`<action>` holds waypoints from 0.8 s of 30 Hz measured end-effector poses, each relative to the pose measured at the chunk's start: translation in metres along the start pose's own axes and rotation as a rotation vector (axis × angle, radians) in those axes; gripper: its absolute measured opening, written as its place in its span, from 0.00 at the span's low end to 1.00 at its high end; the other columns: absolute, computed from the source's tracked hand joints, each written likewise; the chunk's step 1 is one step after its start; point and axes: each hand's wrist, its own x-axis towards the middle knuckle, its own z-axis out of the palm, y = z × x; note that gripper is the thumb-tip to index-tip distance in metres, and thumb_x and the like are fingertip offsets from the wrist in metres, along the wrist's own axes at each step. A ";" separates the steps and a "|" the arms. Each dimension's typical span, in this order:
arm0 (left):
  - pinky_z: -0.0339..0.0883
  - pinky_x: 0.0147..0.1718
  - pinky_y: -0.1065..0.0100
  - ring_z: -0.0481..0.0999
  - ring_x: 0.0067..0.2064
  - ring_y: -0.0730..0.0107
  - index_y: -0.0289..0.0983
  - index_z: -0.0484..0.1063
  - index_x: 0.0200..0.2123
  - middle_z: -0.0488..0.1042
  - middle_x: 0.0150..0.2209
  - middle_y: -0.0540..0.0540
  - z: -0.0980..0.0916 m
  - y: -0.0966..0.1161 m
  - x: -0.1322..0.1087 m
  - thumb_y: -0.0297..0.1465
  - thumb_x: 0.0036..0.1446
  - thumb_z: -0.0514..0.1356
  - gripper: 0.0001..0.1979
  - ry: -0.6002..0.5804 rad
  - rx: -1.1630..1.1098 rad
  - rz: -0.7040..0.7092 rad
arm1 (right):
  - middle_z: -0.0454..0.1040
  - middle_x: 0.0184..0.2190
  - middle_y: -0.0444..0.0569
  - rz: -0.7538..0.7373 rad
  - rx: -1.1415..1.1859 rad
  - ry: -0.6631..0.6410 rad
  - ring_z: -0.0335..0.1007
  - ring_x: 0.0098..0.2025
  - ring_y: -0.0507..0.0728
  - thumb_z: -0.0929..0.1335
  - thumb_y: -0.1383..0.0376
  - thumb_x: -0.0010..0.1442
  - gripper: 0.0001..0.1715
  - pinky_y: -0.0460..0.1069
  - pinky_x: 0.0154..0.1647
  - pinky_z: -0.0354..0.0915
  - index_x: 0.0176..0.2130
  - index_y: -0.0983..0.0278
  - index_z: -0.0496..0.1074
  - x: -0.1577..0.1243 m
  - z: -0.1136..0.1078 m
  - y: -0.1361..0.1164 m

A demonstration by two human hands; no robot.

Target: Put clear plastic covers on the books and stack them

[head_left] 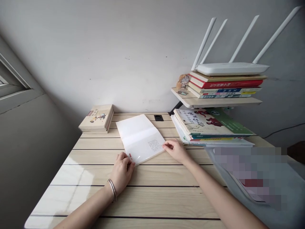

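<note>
Fingertips of left hand (122,171) and right hand (175,150) tight on edges of open book (140,138), forearms outstretched.

Pale slatted desk (152,197) against grey wall (107,47), window (11,87) left.

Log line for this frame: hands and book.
left hand: at near corner of open book | right hand: pinching its right edge | book: flat on slatted desk

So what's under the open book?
Only the wooden table shows around the open book, which lies flat on it. The left hand touches its near corner, the right hand its right edge. The pages cover whatever might be beneath.
</note>
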 end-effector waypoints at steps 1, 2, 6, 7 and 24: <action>0.69 0.36 0.61 0.69 0.35 0.64 0.38 0.66 0.21 0.67 0.31 0.44 0.001 0.000 0.000 0.30 0.55 0.53 0.11 0.003 0.018 -0.004 | 0.73 0.25 0.48 0.003 -0.008 0.000 0.66 0.35 0.58 0.64 0.60 0.54 0.11 0.50 0.35 0.62 0.24 0.61 0.71 0.000 0.001 0.000; 0.69 0.36 0.61 0.68 0.35 0.64 0.38 0.65 0.21 0.66 0.31 0.44 0.001 -0.001 0.000 0.30 0.55 0.54 0.11 0.005 0.036 -0.004 | 0.74 0.25 0.48 0.008 -0.016 0.000 0.66 0.35 0.58 0.64 0.60 0.54 0.11 0.50 0.36 0.62 0.24 0.61 0.71 -0.001 0.002 0.000; 0.67 0.35 0.61 0.67 0.35 0.63 0.38 0.65 0.21 0.66 0.31 0.44 0.004 -0.002 -0.001 0.29 0.54 0.55 0.10 0.013 0.108 -0.005 | 0.74 0.26 0.48 0.024 -0.038 0.016 0.67 0.35 0.59 0.64 0.60 0.54 0.11 0.51 0.36 0.62 0.25 0.61 0.72 0.000 0.005 0.001; 0.67 0.35 0.61 0.67 0.35 0.63 0.38 0.65 0.21 0.66 0.31 0.44 0.004 -0.002 -0.001 0.29 0.54 0.55 0.10 0.014 0.129 -0.009 | 0.74 0.26 0.48 0.025 -0.040 0.024 0.67 0.35 0.59 0.65 0.60 0.54 0.11 0.51 0.36 0.62 0.25 0.61 0.72 0.000 0.005 0.002; 0.57 0.34 0.64 0.65 0.39 0.62 0.37 0.67 0.23 0.67 0.35 0.46 0.002 0.009 0.000 0.34 0.55 0.54 0.11 -0.116 0.312 -0.233 | 0.73 0.22 0.47 -0.027 -0.103 0.092 0.66 0.31 0.57 0.67 0.63 0.52 0.08 0.50 0.35 0.60 0.24 0.63 0.72 0.000 0.008 -0.001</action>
